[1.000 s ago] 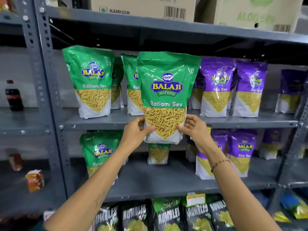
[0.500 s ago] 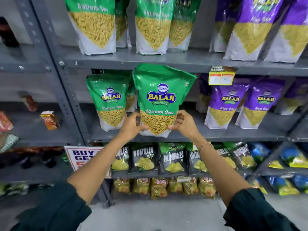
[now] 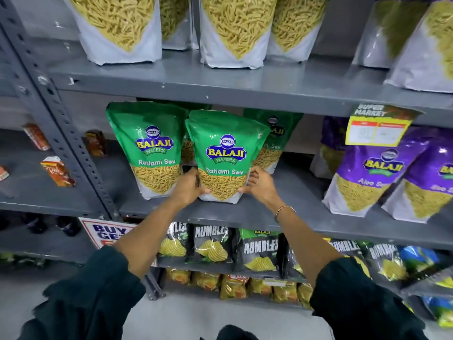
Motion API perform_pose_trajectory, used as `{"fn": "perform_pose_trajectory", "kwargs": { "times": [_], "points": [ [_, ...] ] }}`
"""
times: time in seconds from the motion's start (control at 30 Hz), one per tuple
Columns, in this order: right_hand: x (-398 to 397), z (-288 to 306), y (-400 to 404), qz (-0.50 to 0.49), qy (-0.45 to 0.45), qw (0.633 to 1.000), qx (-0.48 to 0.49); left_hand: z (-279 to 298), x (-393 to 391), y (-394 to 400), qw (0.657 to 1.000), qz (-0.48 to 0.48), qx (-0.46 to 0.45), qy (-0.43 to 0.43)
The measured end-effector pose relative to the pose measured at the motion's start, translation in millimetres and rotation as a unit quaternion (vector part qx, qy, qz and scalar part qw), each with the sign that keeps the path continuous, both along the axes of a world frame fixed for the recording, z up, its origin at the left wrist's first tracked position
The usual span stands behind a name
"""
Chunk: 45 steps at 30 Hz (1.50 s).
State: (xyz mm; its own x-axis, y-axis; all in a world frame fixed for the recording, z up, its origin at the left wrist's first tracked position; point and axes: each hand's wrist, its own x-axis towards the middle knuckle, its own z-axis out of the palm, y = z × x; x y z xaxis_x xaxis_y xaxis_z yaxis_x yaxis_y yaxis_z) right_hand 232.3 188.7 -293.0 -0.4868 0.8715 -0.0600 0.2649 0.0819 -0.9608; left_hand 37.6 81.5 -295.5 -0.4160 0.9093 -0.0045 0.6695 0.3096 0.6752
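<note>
Upright, the green pouch (image 3: pixel 225 133) holds yellow sev (image 3: pixel 221 185).

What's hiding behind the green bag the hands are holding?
Another green bag peeks out behind the held bag, on the same shelf. Only its right side shows; the rest is covered.

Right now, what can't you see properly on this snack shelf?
All in the head view:
Price tag: numbers too blurred to read.
Rear green packet: name half covered by the held Ratlami Sev packet.
Top-shelf packets: tops cut off by the upper edge.
Buy sign: words covered by the left forearm.
Left hand and right hand: some fingers hidden behind that packet.
</note>
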Motion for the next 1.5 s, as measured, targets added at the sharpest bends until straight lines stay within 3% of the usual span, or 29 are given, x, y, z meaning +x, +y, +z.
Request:
{"fn": "perform_pose_trajectory", "kwargs": {
  "times": [0.27, 0.37, 0.47, 0.57, 0.63, 0.73, 0.87, 0.93, 1.0, 1.1, 1.23, 1.3, 1.4, 1.5],
  "points": [
    [11.5, -25.7, -7.6, 0.014, -0.029, 0.999, -0.009, -34.3, 0.4, -2.8, 0.999, -0.010, -0.022, -0.028],
    [9.7, -7.7, -2.9, 0.014, -0.056, 0.998, 0.014, -12.4, 9.3, 2.9, 0.999, -0.029, -0.026, -0.006],
    [-3.3, 46.1, -44.1, -0.021, -0.055, 0.996, 0.062, 55.5, 2.5, -32.9, 0.997, -0.053, -0.032, 0.050],
    [0.0, 65.5, -45.0, -0.027, -0.210, 0.966, 0.148, 90.3, 11.0, -37.7, 0.991, -0.074, -0.047, 0.102],
    [7.5, 88.7, -53.8, -0.025, -0.272, 0.946, 0.176, 122.5, 21.9, -46.2, 0.990, -0.097, 0.004, 0.100],
    [20.4, 136.7, -67.9, -0.013, -0.224, 0.951, 0.215, 174.5, 39.1, -58.3, 0.982, -0.141, 0.115, 0.044],
    [34.9, 214.6, -81.6, -0.041, -0.081, 0.950, 0.298, 228.7, 37.0, -50.9, 0.961, -0.141, 0.219, -0.095],
    [38.6, 253.1, -67.1, -0.104, -0.043, 0.930, 0.350, 259.3, 27.5, -36.7, 0.945, -0.092, 0.294, -0.113],
    [34.7, 277.8, -45.1, -0.128, 0.002, 0.924, 0.361, 279.8, 16.9, -19.4, 0.936, -0.022, 0.346, -0.055],
    [17.7, 290.7, -7.8, -0.117, 0.018, 0.938, 0.326, 292.7, 4.1, 8.7, 0.936, 0.002, 0.350, -0.025],
    [-8.0, 292.7, 15.3, -0.038, 0.024, 0.978, 0.203, 293.6, 5.7, 36.1, 0.969, -0.008, 0.229, -0.097],
    [-18.0, 290.0, 22.9, -0.010, 0.059, 0.984, 0.168, 287.9, 12.2, 46.7, 0.976, -0.004, 0.205, -0.069],
    [-25.4, 286.5, 28.5, -0.001, 0.075, 0.987, 0.142, 283.6, 16.1, 57.1, 0.968, 0.045, 0.246, -0.013],
    [-22.5, 284.5, 40.2, 0.014, 0.079, 0.984, 0.160, 283.5, 13.1, 65.5, 0.953, 0.072, 0.292, -0.028]
  ]
}}
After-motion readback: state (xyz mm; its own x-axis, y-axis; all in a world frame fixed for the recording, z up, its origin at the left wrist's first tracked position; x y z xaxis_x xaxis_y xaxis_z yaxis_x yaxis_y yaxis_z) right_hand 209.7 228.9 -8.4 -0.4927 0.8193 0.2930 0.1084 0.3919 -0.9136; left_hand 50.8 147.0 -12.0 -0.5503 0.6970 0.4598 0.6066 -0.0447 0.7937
